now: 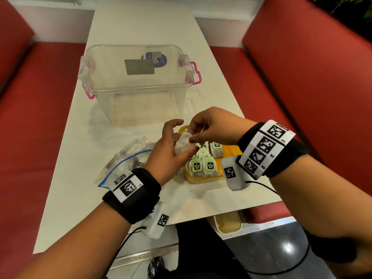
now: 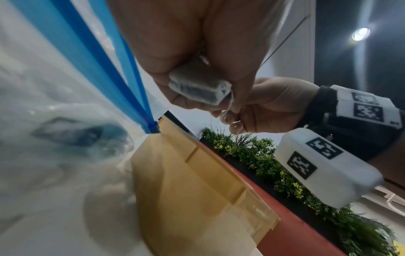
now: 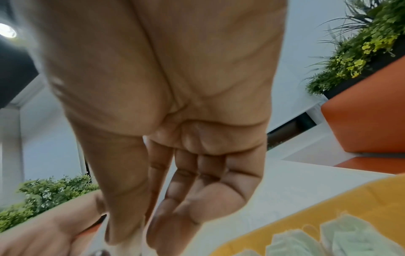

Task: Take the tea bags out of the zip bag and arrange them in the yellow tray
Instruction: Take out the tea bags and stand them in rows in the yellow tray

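Over the left end of the yellow tray (image 1: 203,179), my left hand (image 1: 179,138) holds a white tea bag (image 1: 182,147) between thumb and fingers. My right hand (image 1: 192,134) meets it from the right and pinches the bag's string at its top edge. In the left wrist view the tea bag (image 2: 197,88) sits in the left fingers, and the right hand (image 2: 232,119) pinches the thin string (image 2: 229,105). Several tea bags with green tags (image 1: 201,166) lie in rows in the tray. The zip bag (image 1: 124,160) lies crumpled, left of the tray, with more bags inside.
A clear plastic box (image 1: 136,83) with pink latches stands behind the tray on the white table (image 1: 80,198). Red benches (image 1: 302,87) flank the table on both sides. A small cream tray (image 1: 228,223) shows below the table's near edge.
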